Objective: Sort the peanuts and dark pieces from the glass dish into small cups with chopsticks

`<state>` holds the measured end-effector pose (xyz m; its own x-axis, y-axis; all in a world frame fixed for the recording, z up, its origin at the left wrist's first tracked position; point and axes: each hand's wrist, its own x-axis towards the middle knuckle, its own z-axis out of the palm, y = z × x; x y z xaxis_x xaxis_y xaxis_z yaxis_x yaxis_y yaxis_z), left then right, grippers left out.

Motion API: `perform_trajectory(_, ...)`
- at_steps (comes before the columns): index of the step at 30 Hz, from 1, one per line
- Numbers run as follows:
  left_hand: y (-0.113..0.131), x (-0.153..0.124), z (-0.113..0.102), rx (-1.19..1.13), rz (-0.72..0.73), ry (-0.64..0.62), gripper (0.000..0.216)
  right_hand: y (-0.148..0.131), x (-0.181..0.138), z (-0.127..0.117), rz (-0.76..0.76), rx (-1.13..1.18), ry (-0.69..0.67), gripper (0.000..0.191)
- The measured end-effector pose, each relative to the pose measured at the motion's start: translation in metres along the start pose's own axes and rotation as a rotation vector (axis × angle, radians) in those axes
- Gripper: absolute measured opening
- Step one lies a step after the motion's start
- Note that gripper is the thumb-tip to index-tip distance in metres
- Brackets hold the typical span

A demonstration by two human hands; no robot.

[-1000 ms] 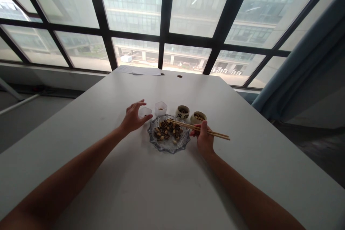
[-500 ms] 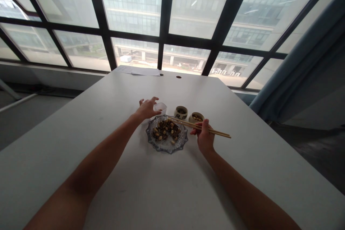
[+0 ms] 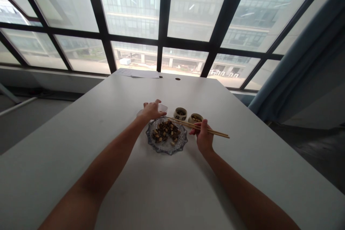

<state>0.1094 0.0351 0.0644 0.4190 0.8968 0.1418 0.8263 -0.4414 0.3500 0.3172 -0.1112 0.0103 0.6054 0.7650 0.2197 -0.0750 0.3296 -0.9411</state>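
Note:
My left hand (image 3: 152, 110) is at the left side of a small translucent white cup (image 3: 163, 108), partly covering it. Its thumb and forefinger are spread apart near the cup's rim; whether they touch it I cannot make out. Pinched in my right hand (image 3: 204, 136) is a pair of wooden chopsticks (image 3: 215, 132), tips pointing left over the far rim of a scalloped glass dish (image 3: 168, 149). Dark seeds and pale nuts (image 3: 165, 131) lie mixed in that dish. Behind the chopsticks stand two small ceramic cups, one with dark contents (image 3: 180, 117), the other with pale nuts (image 3: 193, 119).
The white table (image 3: 129, 183) reaches to a large window with black frames. Sheets of paper (image 3: 137, 73) lie at its far edge, near two cable holes. Another clear, shallow piece (image 3: 139, 112) shows behind my left wrist. A blue curtain (image 3: 293, 64) hangs at the right.
My left hand has moved right and covers more of the white cup. The right hand and chopsticks stay almost where they were.

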Motion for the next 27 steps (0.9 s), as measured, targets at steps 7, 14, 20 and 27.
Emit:
perform_trajectory(7,-0.002,-0.004,0.002,-0.008,0.280,0.258,0.065,-0.006,0.003,0.000,-0.066,0.063,0.070,0.057)
perform_trajectory(14,-0.004,-0.011,-0.002,-0.016,0.360,0.269,0.067,-0.015,0.003,0.004,-0.094,0.107,0.064,0.058)
perform_trajectory(20,0.000,-0.013,0.003,-0.009,0.419,0.253,0.063,-0.027,0.002,0.011,-0.233,0.036,0.011,0.055)
perform_trajectory(27,0.012,-0.011,0.004,0.020,0.266,0.210,0.067,-0.056,0.034,-0.012,-0.368,-0.097,0.103,0.057)
